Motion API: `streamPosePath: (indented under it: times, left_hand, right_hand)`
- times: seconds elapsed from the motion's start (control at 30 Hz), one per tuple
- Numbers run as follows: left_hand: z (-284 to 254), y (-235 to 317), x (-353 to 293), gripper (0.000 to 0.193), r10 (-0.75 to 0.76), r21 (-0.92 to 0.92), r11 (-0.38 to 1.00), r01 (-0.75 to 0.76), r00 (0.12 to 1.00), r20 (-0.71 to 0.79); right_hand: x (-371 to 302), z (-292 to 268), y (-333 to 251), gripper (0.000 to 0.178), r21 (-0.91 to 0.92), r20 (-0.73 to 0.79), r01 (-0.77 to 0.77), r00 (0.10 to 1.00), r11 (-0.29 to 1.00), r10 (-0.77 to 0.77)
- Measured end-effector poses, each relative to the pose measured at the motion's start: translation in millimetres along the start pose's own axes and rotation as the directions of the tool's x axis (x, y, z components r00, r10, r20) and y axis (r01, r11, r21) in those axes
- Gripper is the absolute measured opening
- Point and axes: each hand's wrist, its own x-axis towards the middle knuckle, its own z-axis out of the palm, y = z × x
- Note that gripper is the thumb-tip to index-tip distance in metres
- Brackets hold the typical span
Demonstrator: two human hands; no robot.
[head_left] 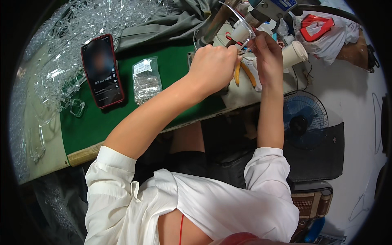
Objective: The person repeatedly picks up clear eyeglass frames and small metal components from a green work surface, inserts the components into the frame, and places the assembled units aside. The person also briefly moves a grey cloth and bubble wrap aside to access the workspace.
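At the bench's right end, my right hand [269, 57] pinches a clear plastic eyeglass frame [250, 36] between thumb and fingers. Close beside it, my left hand [214, 67] is closed like a fist, its knuckles up. The left fingertips meet near the lower part of the frame, and whatever they grip is hidden behind the hand. A metal bench machine [266, 10] rises just beyond both hands. Pliers with yellow handles [246, 76] lie between my wrists.
A phone with a red case [102, 71] and a clear bag of small metal parts [147, 81] lie on the green mat [77, 134]. Clear frames [77, 41] heap at left, beside grey cloth [163, 30]. A pale cup [295, 54] and a fan [304, 118] are right.
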Motion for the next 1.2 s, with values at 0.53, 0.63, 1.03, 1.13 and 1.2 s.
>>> streamPosePath:
  times: [0.53, 0.63, 1.03, 1.13, 1.2]
  left_hand:
    - [16, 4, 4, 0.026, -0.042, -0.114, 0.993, 0.035, 0.997, -0.063]
    - [11, -2, 7, 0.026, -0.047, -0.083, 0.996, 0.044, 0.998, -0.034]
    - [-175, -36, -182, 0.027, -0.057, -0.674, 0.724, 0.143, 0.987, 0.149]
    - [-288, -29, -272, 0.027, -0.426, -0.763, 0.578, 0.291, 0.904, 0.022]
    - [-362, -21, -340, 0.026, -0.584, -0.719, 0.588, 0.372, 0.810, -0.058]
  right_hand:
    - [9, 9, -73, 0.017, -0.044, -0.223, 0.861, 0.486, 0.507, -0.845]
    - [29, -3, -111, 0.021, -0.013, -0.164, 0.734, 0.669, 0.679, -0.725]
    - [-83, 41, 50, 0.028, -0.251, -0.273, 0.298, 0.891, 0.921, -0.363]
    - [-114, 48, 75, 0.027, -0.305, -0.210, 0.161, 0.950, 0.939, -0.232]
    - [-116, 52, 80, 0.024, -0.287, -0.187, 0.152, 0.960, 0.946, -0.211]
